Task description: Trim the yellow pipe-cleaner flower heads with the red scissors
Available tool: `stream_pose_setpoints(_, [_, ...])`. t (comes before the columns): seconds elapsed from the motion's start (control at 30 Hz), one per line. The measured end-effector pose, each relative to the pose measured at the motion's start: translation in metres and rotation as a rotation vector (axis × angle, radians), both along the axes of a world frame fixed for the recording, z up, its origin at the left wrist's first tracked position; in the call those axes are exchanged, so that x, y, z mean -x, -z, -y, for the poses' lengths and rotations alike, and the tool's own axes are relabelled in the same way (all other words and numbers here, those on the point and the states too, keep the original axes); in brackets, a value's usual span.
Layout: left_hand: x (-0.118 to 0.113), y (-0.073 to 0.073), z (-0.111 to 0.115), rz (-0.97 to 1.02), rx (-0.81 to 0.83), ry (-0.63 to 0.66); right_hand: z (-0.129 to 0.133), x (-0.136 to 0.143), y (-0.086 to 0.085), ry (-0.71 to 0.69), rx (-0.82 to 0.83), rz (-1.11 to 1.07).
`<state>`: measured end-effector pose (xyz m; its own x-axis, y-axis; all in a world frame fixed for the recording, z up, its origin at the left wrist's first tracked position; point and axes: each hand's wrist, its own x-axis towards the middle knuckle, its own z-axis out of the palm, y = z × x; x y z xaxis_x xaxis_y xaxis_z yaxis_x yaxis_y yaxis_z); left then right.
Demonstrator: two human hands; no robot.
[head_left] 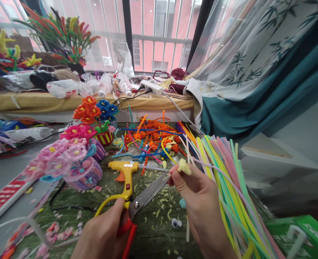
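My left hand (106, 230) is closed around the handles of a pair of scissors (150, 192), with red showing below the fingers. The blades point up and right, their tips close to the fingers of my right hand (199, 201). Between thumb and fingers, my right hand pinches a small pale yellow fuzzy piece (184, 167). I cannot tell whether the blades touch it. Just beyond the scissors lies a yellow glue gun (126, 174). Pale yellow fuzz clippings (159, 212) are scattered under the blades, and googly eyes (176, 222) lie near my right wrist.
Fuzzy flower pots (84, 174) stand at left. Orange pieces and loose stems (155, 131) are heaped at the back. A bundle of pastel pipe cleaners (229, 180) runs along the right, beside a green box (307, 230). A power strip (151, 87) and plastic bottles (63, 88) lie on the sill.
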<state>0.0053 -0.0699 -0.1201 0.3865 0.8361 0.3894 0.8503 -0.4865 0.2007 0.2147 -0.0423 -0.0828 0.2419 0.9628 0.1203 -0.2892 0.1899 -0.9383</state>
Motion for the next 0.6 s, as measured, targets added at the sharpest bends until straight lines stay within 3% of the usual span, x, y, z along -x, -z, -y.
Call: stream_pose_setpoints(0.6, [-0.0013,0.0011,-0.0007,-0.002,0.002,0.031,0.0017,0.0,-0.0023,-0.018,0.011,-0.065])
